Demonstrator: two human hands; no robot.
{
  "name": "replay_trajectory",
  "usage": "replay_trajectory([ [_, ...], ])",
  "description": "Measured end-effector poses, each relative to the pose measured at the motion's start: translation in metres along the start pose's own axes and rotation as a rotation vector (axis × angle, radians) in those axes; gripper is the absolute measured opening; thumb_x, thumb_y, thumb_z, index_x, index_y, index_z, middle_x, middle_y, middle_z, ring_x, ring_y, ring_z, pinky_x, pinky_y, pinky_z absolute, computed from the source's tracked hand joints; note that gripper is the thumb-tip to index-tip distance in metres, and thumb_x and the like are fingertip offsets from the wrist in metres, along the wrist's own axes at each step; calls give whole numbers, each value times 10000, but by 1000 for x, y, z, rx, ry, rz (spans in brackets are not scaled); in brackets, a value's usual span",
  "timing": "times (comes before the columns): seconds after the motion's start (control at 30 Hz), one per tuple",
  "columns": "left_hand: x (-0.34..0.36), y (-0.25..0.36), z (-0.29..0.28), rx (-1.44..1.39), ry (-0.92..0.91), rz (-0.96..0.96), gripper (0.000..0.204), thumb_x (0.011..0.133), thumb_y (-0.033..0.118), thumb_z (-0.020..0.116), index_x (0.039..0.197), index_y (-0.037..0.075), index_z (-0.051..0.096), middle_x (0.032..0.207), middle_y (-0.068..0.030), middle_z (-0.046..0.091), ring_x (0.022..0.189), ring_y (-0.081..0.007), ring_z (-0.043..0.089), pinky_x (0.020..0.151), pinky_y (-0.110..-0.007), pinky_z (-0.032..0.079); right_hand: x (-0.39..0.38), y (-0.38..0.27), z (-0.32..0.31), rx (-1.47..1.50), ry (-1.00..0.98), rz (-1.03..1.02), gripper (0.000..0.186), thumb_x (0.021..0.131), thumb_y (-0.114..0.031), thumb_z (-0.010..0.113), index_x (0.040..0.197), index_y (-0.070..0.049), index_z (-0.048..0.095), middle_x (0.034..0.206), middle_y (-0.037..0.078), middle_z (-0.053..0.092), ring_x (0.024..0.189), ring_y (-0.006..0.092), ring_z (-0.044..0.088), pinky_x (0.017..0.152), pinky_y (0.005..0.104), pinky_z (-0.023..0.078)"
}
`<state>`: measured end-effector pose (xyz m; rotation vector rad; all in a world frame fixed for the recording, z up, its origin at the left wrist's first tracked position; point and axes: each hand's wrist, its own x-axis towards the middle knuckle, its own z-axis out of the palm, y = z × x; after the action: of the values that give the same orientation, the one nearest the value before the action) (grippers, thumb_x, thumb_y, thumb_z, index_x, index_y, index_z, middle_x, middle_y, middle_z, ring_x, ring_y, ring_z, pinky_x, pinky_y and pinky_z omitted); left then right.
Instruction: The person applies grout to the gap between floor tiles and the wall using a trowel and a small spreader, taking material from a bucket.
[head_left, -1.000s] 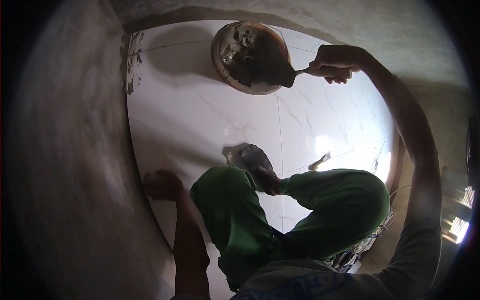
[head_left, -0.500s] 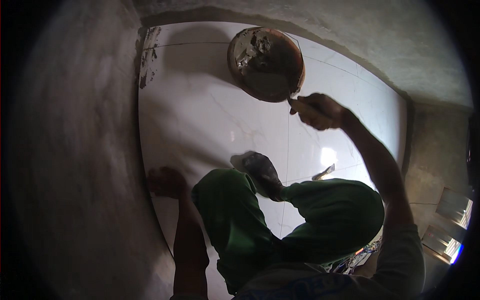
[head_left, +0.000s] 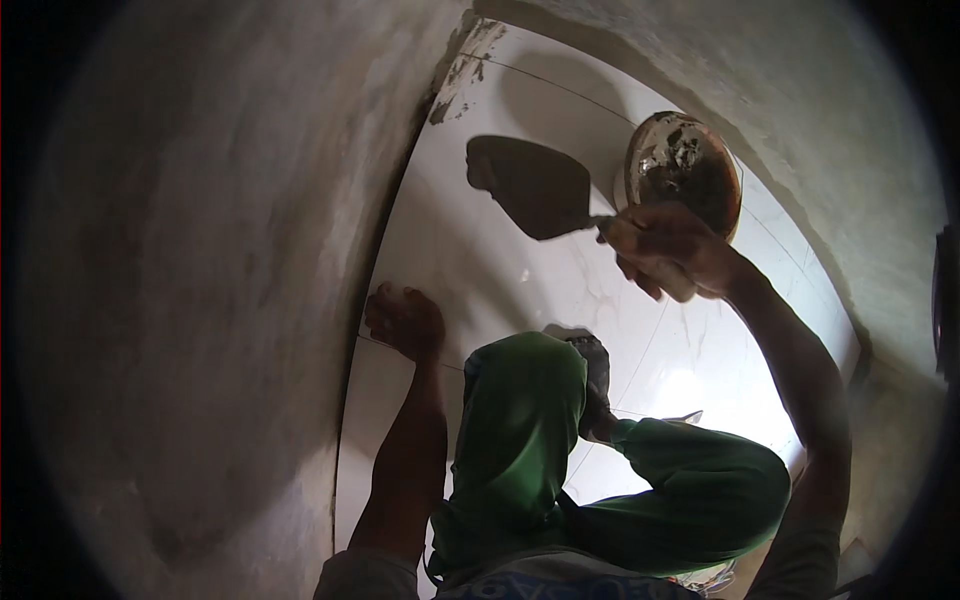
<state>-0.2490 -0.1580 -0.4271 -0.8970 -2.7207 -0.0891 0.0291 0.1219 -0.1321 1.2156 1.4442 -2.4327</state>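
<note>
My right hand (head_left: 672,250) grips the handle of a broad trowel, whose dark blade (head_left: 530,185) is raised over the tiles, left of a round bucket (head_left: 682,145) smeared with wet grey mortar. My hand hides the bucket's near side. My left hand (head_left: 408,322) rests on the white tiled floor (head_left: 520,290) beside the left wall, its fingers spread and slightly bent, holding nothing that shows.
A plastered grey wall (head_left: 210,280) runs along the left, with another across the back and right. Mortar smears (head_left: 455,80) mark the back left tiles. My bent green-trousered legs (head_left: 520,430) and dark foot (head_left: 590,375) occupy the front. A small tool (head_left: 688,416) lies behind my right leg.
My right hand has lifted the trowel out of the bucket and swung it leftward. The view has turned, so the bucket appears farther right. My left hand stays on the floor.
</note>
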Motion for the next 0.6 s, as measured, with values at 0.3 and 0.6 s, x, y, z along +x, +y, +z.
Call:
replay_trajectory([
  [0.3,13,18,-29,-204,-115,-74,416,957,331,595,1300,97,582,1312,-156,539,1227,-380,514,1011,-543,414,32,-16,-4,102,-23,67,278,1046,-285,617,1176,-41,644,826,65,631,590,131,592,485,285,482],
  [0.6,17,29,-31,-99,-213,-143,391,964,326,600,1302,130,599,1329,-132,558,1240,-388,529,1013,-556,431,-87,3,-22,-243,579,33,333,1034,-274,643,1200,13,670,773,55,618,546,100,565,472,258,479],
])
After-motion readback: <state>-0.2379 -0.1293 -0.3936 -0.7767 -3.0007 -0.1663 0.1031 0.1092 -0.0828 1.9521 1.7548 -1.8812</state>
